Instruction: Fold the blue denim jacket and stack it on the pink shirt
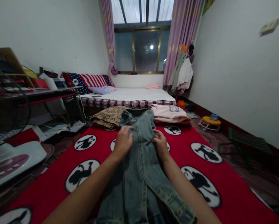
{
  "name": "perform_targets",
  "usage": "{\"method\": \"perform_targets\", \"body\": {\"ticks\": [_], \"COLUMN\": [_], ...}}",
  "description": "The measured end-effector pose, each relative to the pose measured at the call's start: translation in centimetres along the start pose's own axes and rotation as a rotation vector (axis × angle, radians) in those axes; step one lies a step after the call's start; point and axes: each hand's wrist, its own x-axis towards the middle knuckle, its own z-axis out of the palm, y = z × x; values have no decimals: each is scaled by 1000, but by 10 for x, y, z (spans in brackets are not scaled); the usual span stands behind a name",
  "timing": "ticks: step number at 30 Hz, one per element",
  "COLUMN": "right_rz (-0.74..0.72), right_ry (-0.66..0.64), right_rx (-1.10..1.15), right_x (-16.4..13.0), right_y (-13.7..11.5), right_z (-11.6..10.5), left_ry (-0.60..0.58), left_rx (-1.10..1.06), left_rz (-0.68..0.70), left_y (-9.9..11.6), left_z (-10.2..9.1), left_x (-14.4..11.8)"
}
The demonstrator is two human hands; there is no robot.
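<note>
The place is a home, a room where someone sleeps: a bed (134, 93) with a pale top stands below a window (146, 51) framed by lilac curtains (185, 31), and a patterned pillow (103, 90) lies at its left end. Garments (185, 74) hang in the far right corner, folded clothes (166, 113) rest on a printed red blanket (233, 189), a cluttered table (48, 92) stands on the left, and a low yellow-topped stool (211, 120) sits near the right wall (235, 62)
</note>
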Motion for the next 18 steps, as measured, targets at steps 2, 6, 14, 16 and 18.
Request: {"method": "perform_targets", "body": {"ticks": [2, 6, 14, 16, 18], "right_rz": [-30, -84, -144, -183, -168], "right_ry": [79, 203, 268, 355, 393], "right_rx": [65, 65, -114, -135, -147], "right_x": [2, 5, 5, 5, 7], "right_y": [1, 4, 7, 9, 11], "right_z": [-4, -8, -5, -8, -12], "left_ry": [111, 37, 17, 214, 288], "left_rx": [-89, -232, -249, -202, -150], "left_rz": [-159, -319, -232, -215, -225], "left_y": [-24, -49, -43, -46, -51], "left_z": [14, 32, 30, 26, 26], "left_x": [14, 22, 14, 12, 10]}}
